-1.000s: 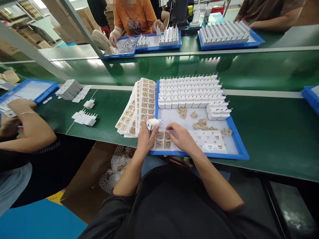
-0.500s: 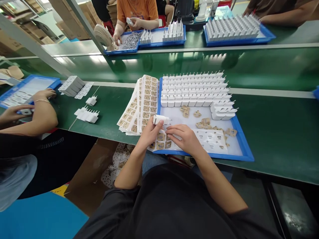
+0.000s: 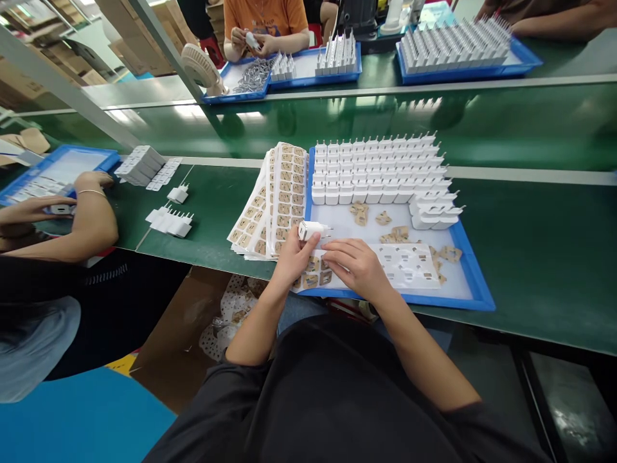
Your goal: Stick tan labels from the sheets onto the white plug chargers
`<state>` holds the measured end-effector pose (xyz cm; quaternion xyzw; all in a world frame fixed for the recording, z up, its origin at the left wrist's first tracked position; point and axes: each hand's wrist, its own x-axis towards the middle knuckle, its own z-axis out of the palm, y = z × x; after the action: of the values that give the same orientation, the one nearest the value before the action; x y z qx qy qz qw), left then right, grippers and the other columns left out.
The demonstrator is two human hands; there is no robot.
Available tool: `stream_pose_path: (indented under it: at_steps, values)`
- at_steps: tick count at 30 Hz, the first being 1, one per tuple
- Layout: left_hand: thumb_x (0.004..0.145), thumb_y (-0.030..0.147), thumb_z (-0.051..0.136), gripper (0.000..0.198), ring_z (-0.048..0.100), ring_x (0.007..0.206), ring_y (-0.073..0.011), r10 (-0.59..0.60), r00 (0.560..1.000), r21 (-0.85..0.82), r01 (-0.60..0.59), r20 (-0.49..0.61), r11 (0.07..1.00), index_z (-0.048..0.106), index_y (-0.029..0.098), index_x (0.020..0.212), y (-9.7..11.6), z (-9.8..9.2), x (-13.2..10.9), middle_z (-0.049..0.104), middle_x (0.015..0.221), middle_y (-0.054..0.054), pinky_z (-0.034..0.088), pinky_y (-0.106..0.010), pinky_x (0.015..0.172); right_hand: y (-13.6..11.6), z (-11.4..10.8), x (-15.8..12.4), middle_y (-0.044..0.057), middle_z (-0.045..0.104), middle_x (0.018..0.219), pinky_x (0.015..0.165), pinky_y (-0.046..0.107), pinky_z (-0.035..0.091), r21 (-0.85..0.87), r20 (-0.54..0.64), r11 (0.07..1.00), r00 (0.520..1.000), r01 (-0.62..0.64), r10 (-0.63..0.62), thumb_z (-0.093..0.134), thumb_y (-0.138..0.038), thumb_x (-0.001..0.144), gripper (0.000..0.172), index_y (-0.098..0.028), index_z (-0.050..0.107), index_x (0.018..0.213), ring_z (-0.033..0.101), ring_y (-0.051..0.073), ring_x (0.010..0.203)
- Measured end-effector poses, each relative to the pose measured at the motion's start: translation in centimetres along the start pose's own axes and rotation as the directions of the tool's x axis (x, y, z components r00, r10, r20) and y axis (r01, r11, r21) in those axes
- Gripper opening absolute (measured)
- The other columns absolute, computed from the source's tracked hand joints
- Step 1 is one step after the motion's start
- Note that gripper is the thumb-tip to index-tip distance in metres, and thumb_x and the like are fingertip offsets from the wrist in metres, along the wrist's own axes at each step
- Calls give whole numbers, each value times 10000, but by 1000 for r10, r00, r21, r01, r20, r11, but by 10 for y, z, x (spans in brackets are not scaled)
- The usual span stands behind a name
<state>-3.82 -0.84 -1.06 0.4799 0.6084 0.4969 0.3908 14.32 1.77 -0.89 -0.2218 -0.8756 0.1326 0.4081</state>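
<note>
My left hand (image 3: 294, 258) grips a white two-pin charger plug (image 3: 311, 231), its pins pointing right. Close beside it, my right hand (image 3: 354, 265) bends over a sheet of tan stickers (image 3: 312, 273), fingertips drawn together at a sticker; whether a sticker is between them is hidden. The sheet lies along the near side of a blue-rimmed tray (image 3: 475, 283), and its right part is bare white backing (image 3: 412, 265). Rows of white chargers (image 3: 366, 186) stand pins-up at the back of that tray. Loose tan sticker scraps (image 3: 396, 235) lie in the middle.
Stacked sticker sheets (image 3: 270, 202) lie left of the tray. Farther left are several chargers (image 3: 168, 220) and a co-worker's arm (image 3: 94, 212). Across the green bench, another person in an orange shirt (image 3: 265, 19) handles a white part behind blue trays (image 3: 318, 77).
My hands keep nearly the same pose, the charger still in the left. The orange-shirted person's lower hand has risen from the tray to the white part. The left co-worker's arms shifted slightly right.
</note>
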Motion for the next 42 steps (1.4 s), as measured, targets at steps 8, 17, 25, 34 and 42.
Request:
stream_pose_path:
  at_steps: [8,17,25,34,42]
  values:
    - [926,429,645,306,657,837,-222,184,977,542,-96,-110,835,584,192,1109,4,4,-1,690,910,-43,454,-390,900,-4,-28,-9,66,706,1111,948,420,524,405,-49,878,953,-253,298,664,-215,932,55,-264,687,926,657,228,1053]
    - [900,312,684,376,636,1217,-248,535,845,508,-467,14,724,567,223,1245,12,9,-8,671,1330,-106,483,-400,1046,-7,-25,-18,25,694,886,825,345,572,711,-2,546,774,-444,633,714,-356,898,121,-242,675,900,676,186,871]
    - [891,269,683,391,652,1133,-232,566,822,460,-479,-64,747,600,228,1271,30,5,2,681,1262,-99,545,-309,849,-9,-19,-13,23,701,873,846,362,572,673,-26,548,726,-496,688,731,-407,875,173,-241,688,898,675,191,865]
    - [843,328,762,564,647,987,-180,332,830,108,-419,447,902,584,273,1375,37,4,-11,630,1167,-89,559,-266,786,-15,-38,-6,0,639,778,649,302,529,894,116,269,764,-359,634,782,-388,813,200,-234,654,817,599,149,688]
    - [877,322,741,447,621,1279,-263,403,886,-29,-408,228,913,607,229,1293,23,25,-27,648,1371,-135,506,-417,1091,-23,-35,-10,4,609,751,612,314,534,896,149,211,711,-392,687,775,-447,791,274,-236,601,795,576,158,657]
